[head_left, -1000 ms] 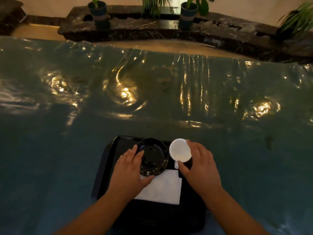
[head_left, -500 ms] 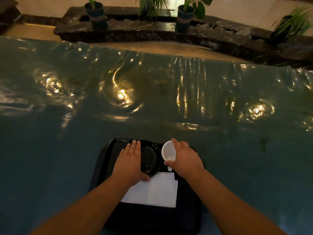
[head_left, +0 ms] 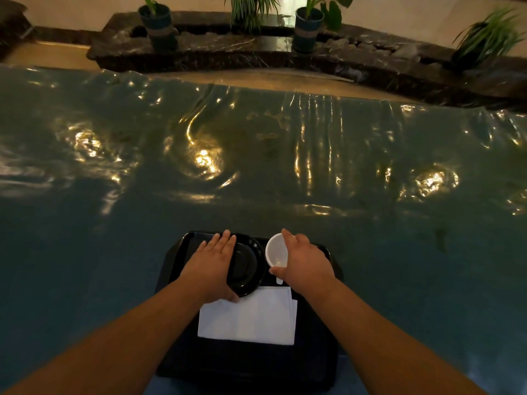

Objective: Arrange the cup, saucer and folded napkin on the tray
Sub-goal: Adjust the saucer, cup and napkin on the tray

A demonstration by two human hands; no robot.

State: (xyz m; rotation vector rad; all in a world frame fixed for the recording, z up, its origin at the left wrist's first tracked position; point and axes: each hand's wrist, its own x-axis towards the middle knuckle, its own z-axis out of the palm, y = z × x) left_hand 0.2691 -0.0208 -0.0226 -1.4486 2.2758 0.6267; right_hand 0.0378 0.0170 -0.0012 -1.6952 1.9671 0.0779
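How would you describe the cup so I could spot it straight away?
Find the black tray at the near edge of the blue-covered table. At its far right corner, the right hand grips a small white cup. It is the only white round thing, beside a black saucer.

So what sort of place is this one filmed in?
Probably a hotel or restaurant lobby: a long table under shiny teal plastic sheeting, a dark stone planter ledge with potted green plants, and a black serving tray.
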